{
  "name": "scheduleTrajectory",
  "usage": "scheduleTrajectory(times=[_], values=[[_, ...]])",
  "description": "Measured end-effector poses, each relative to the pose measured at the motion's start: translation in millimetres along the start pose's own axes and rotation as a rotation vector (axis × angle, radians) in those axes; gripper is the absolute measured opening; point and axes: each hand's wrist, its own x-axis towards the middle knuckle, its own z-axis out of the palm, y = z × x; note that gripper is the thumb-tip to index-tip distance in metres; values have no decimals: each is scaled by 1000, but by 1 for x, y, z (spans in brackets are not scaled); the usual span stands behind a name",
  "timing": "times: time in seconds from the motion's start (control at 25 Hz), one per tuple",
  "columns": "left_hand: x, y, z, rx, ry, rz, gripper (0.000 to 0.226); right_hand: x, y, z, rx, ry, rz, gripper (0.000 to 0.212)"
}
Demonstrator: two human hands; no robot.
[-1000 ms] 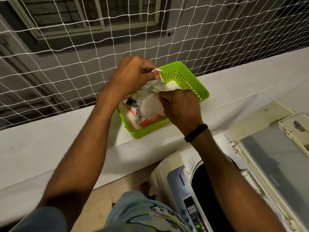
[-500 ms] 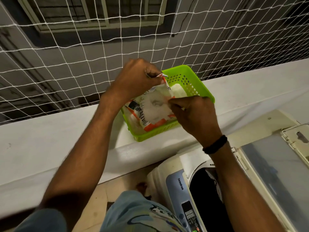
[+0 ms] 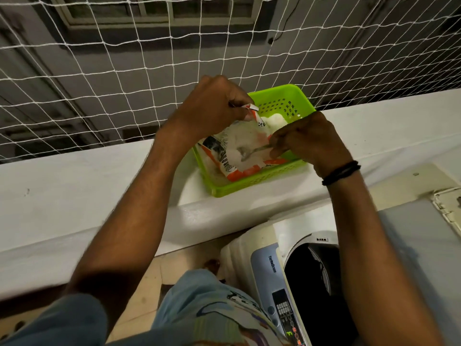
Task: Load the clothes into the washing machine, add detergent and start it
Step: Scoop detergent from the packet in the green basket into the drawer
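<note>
Crinkly white-and-orange plastic, the detergent bag (image 3: pixel 229 148) sits in the perforated green basket (image 3: pixel 274 89) on the smooth white ledge (image 3: pixel 99 186). My left hand (image 3: pixel 209 108) pinches its top corner, and my right hand (image 3: pixel 309 141) grips a thin metal spoon (image 3: pixel 244 153) dipped into the powder.

We note a white painted ledge (image 3: pixel 87 191) running across the frame, lower at the left and higher at the right. One thing sits directly on it: a green perforated basket (image 3: pixel 249 187), at frame centre. It is turned at a slant to the ledge's front edge, with its near corner close to that edge. At lower centre we see beige floor tiles (image 3: pixel 174 268). The washing machine (image 3: pixel 264 258) stands just beside the ledge's front face, its base out of sight.
</note>
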Motion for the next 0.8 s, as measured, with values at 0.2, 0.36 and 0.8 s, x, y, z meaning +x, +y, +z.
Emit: scheduleTrajectory(times=[0.2,0.36,0.8], values=[[-5,-7,-3,38,-39,78,22,15,-15,6,-33,-168,122,27],[-8,-10,-4,33,-33,72,23,14,-14,2,31,-165,159,25],[-6,0,-2,41,29,-13,23,-3,4,-26,72,-5,81,46]])
